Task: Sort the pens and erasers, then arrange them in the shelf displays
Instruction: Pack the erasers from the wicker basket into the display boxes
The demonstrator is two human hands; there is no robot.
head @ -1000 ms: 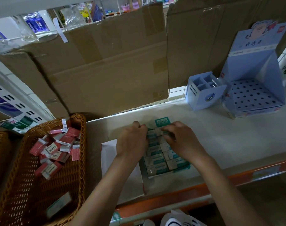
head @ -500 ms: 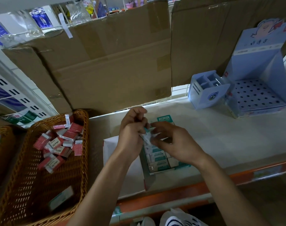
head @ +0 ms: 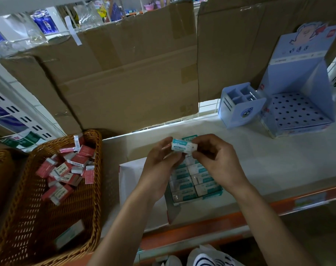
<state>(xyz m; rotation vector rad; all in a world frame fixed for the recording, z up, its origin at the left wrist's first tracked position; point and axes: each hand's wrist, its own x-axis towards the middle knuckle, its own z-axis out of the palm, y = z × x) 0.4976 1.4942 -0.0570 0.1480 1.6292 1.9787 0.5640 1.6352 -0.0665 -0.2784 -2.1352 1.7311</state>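
Right under the hands is a box [head: 211,195] with packed erasers [head: 202,179] in rows. The left hand [head: 161,166] and the right hand [head: 215,160] are both curled. Together they pinch one teal and white eraser [head: 182,146] by its two ends, up over the far end of the box. Left of the left hand is a brown basket [head: 97,181] with red erasers [head: 67,167] in a heap. Far past the right hand stand a blue pen holder [head: 240,108] and a blue display stand [head: 297,104].

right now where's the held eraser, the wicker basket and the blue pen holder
eraser [head: 181,145], head view, teal label
wicker basket [head: 98,156], head view, right rim
pen holder [head: 232,112], head view, front wall
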